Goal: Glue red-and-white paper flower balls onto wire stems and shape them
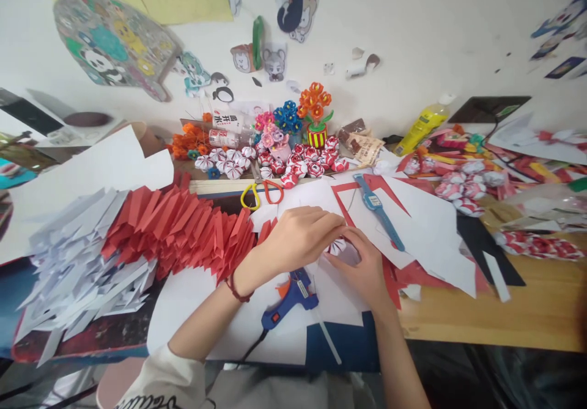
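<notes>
A small white-and-red folded paper flower (337,247) sits between my two hands, partly hidden by the fingers. My left hand (305,233) reaches over it from the left, fingers closed together at its top edge. From the right, my right hand (362,265) pinches around the flower with thumb and forefinger. Just below lies a blue hot glue gun (288,302) on white paper, a glue stick (330,342) protruding from its back. Yellow-and-red-handled scissors (261,194) rest beyond my left hand.
Folded red paper pieces (183,228) and white paper strips (87,262) pile up at left. Finished paper flowers (300,167) line the back. A blue watch (378,210) lies on paper at right, near a yellow bottle (424,125). The wooden tabletop (458,320) shows at right.
</notes>
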